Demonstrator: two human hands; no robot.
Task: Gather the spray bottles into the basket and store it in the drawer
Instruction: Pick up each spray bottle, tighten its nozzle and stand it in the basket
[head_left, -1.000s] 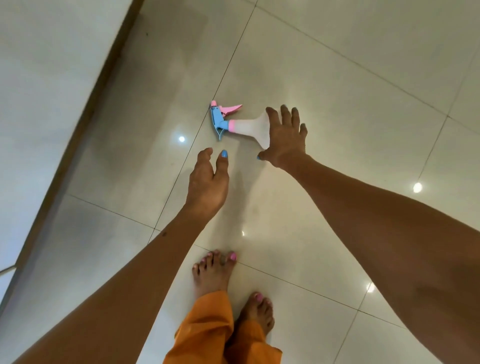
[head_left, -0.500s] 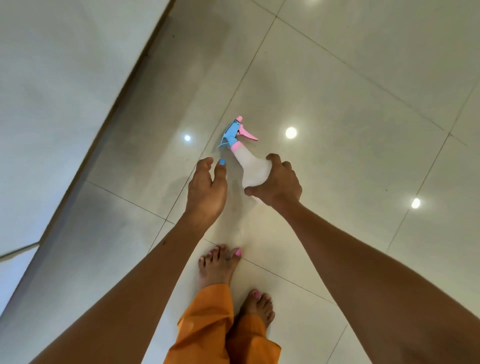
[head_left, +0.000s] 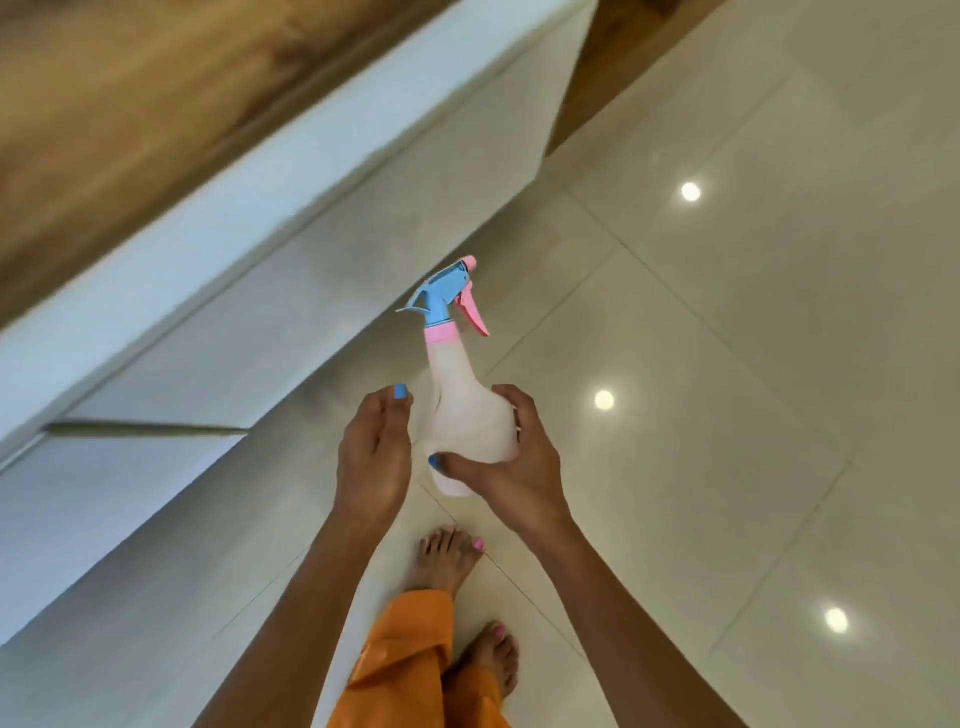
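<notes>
— Nearby? White cabinet (head_left: 291, 270) at left, wooden worktop (head_left: 130, 104) above, glossy floor tiles (head_left: 727, 467) below.
— Spray bottle (head_left: 467, 415)?
— Upright above the floor, gripped by right hand (head_left: 511, 467); left hand (head_left: 371, 457) just beside, fingers relaxed, holding nothing. Contents unclear.

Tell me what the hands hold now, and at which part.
The right hand grips the spray bottle round its wide lower body, thumb across the front. The left hand is open beside it and holds nothing.
</notes>
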